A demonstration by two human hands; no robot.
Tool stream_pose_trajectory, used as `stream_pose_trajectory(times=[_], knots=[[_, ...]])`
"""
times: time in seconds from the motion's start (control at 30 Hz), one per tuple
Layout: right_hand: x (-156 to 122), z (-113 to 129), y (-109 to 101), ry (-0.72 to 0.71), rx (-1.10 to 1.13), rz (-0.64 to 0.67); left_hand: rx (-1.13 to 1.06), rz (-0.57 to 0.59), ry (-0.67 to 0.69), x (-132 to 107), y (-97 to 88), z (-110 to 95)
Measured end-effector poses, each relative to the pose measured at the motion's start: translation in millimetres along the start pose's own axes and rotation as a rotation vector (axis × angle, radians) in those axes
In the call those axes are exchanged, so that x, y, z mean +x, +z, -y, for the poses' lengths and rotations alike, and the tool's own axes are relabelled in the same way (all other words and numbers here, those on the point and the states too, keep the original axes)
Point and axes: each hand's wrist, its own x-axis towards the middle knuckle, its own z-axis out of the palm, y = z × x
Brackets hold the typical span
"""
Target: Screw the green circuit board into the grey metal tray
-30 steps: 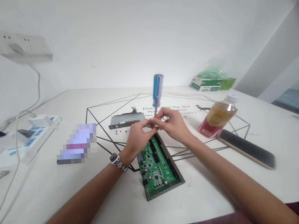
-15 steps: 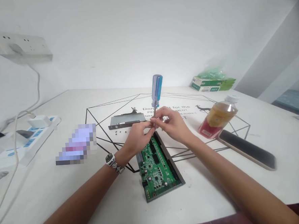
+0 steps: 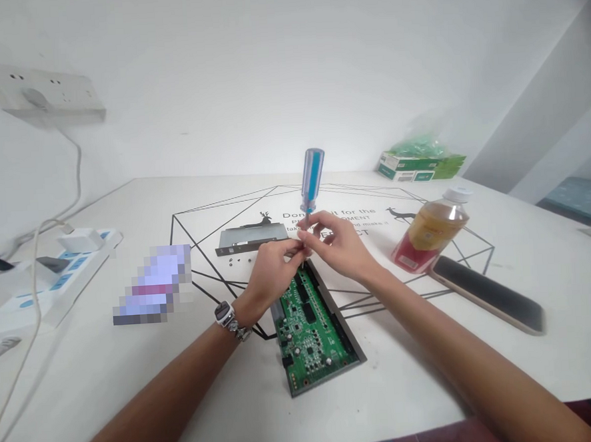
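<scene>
Reference: clock positions are read from the meeting fingertips, twelve o'clock pointing away from the wearer.
Screwdriver: blue translucent handle, held nearly upright at twelve o'clock, the tip lowered to the far end of the circuit board.
Right hand: at three o'clock; the shaft is pinched between thumb and forefinger, the other fingers loosely curled.
Left hand: at eight o'clock; the fingertips are pressed together against the lower shaft. Whether a screw is held there cannot be told.
Wristwatch: worn on the left wrist.
Circuit board: green, seated in a grey tray, laid flat at six o'clock, its far end hidden under the hands.
Metal plate: laid at ten o'clock, apart from the board.
Screws: small, loose, just beside the plate's near edge.
Bottle: laid on its side at three o'clock, white cap, amber liquid.
Phone: dark, face up, at four o'clock, just beside the bottle.
Power strip: at nine o'clock, well apart.
Table: white, printed with black lines.
</scene>
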Motion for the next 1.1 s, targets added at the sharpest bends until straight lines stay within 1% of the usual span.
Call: stream_pose_trajectory(times=[0.07,0.13,0.27,0.33,0.47,0.53,0.57,0.63,0.73,0.87,0.93,1.03,1.1], knots=[[0,2,-2,-0.020,0.025,0.049,-0.011,0.050,0.017,1,-3.6,1],[0,2,-1,-0.007,0.056,0.062,-0.028,0.088,0.029,1,-6.1,3],[0,1,4,0.048,0.094,-0.007,-0.051,0.134,0.031,4,-8.0,5],[2,3,2,0.058,0.086,-0.012,-0.056,0.145,0.024,4,-8.3,5],[10,15,-10,0.016,0.204,0.101,-0.094,0.177,-0.018,4,-9.0,3],[14,20,-15,-0.004,0.253,0.124,-0.098,0.189,-0.031,4,-9.4,3],[15,22,-16,-0.010,0.253,0.109,-0.096,0.191,-0.031,4,-9.5,3],[17,23,-14,-0.017,0.227,0.037,-0.092,0.189,-0.026,3,-9.4,3],[19,22,-6,0.000,0.175,-0.071,-0.097,0.179,-0.028,3,-8.9,4],[19,24,-1,0.051,0.156,-0.144,-0.126,0.176,-0.033,3,-8.7,4],[20,26,-4,0.038,0.185,-0.096,-0.134,0.180,-0.033,3,-9.3,3],[22,30,-13,0.004,0.252,0.073,-0.121,0.193,-0.030,2,-10.2,1],[22,31,-17,-0.013,0.257,0.131,-0.102,0.198,-0.018,2,-10.6,0]])
